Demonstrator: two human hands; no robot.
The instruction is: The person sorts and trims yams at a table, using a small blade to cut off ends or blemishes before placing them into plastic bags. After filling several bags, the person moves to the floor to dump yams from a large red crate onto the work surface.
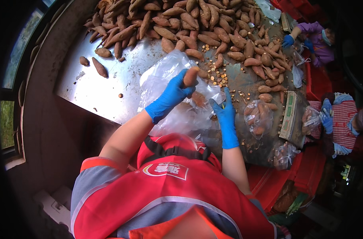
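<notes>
My left hand (176, 89), in a blue glove, grips a sweet potato (190, 77) by its lower part, its upper end pointing up past the fingers. Beneath it spread clear plastic bags (160, 73), crumpled on the metal tabletop. Another sweet potato (198, 99) lies at the plastic just below that hand. My right hand (226, 112), also blue-gloved, is at the right edge of the plastic, thumb and forefinger apart. Something small and yellowish shows at its palm; what it is cannot be made out. Cut sweet potato ends (218, 76) are scattered beyond the right hand.
A large heap of sweet potatoes (196, 27) covers the table's far side. Filled clear bags (258, 118) and a scuffed long box-like object (288, 115) are at right. Two co-workers (314, 44) (344, 119) work along the right edge. Red crates (306, 170) stand below them.
</notes>
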